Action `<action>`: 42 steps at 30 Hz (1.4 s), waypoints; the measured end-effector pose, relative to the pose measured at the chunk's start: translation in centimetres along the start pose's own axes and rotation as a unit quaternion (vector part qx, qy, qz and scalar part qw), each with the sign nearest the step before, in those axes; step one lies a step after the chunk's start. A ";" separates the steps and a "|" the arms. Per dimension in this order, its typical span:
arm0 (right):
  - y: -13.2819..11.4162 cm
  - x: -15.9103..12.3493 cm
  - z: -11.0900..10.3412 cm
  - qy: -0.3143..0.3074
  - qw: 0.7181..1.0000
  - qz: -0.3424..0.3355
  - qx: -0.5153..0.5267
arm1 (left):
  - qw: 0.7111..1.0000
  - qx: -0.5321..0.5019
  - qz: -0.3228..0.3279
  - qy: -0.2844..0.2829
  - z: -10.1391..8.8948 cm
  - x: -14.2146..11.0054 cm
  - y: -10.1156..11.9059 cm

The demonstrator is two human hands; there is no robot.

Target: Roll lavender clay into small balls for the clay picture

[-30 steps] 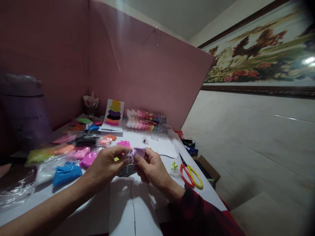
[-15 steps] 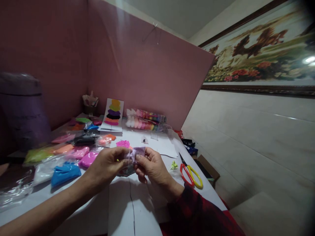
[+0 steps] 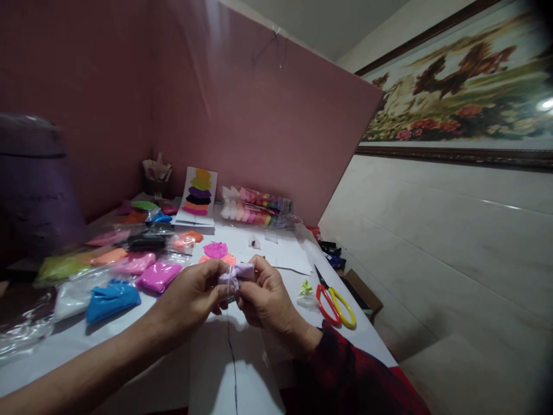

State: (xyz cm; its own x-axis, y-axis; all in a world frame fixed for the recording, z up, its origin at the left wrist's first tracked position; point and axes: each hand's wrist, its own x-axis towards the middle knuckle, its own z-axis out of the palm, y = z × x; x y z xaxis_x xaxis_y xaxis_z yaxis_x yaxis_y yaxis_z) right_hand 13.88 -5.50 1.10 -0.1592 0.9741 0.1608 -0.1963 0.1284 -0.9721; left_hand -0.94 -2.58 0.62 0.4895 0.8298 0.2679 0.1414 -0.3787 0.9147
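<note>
Both my hands meet over the white table point(image 3: 242, 369) and pinch one small clear bag of light purple clay point(image 3: 237, 273). My left hand point(image 3: 190, 295) grips its left side with closed fingers. My right hand point(image 3: 264, 297) holds the right side, thumb on top. Just beyond the bag lie a flat magenta clay shape point(image 3: 215, 249) and an orange one point(image 3: 228, 259) on the paper.
Bags of coloured clay lie at the left, among them a blue one point(image 3: 111, 298) and a pink one point(image 3: 158, 275). Red and yellow scissors point(image 3: 334, 301) lie at the right near the table edge. A colour card point(image 3: 198, 196) and a pack of clay sticks point(image 3: 254, 211) stand against the pink partition.
My hands have come a little closer together and lower, bunching the purple bag between them. The view has tilted slightly downward.
</note>
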 end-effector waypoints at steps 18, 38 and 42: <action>-0.6 1.0 -1.5 0.005 1.000 0.012 0.005 | 0.983 -0.154 -0.087 0.044 -1.0 0.6 2.1; 0.7 1.8 -2.2 -0.008 0.998 -0.049 0.032 | 0.999 0.039 -0.036 0.004 -1.5 0.9 1.1; 1.1 1.6 -1.9 -0.048 0.996 -0.065 0.046 | 0.998 0.042 -0.028 -0.037 -1.4 0.7 1.1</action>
State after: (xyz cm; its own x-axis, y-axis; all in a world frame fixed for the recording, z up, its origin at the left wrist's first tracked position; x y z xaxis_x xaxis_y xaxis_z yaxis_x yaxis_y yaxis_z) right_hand 15.28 -3.45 -0.09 -0.2178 0.9273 0.3043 -0.3080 0.2306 -0.9230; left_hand -1.62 -1.88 2.24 0.5398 0.8199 0.1906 0.2417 -0.3679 0.8979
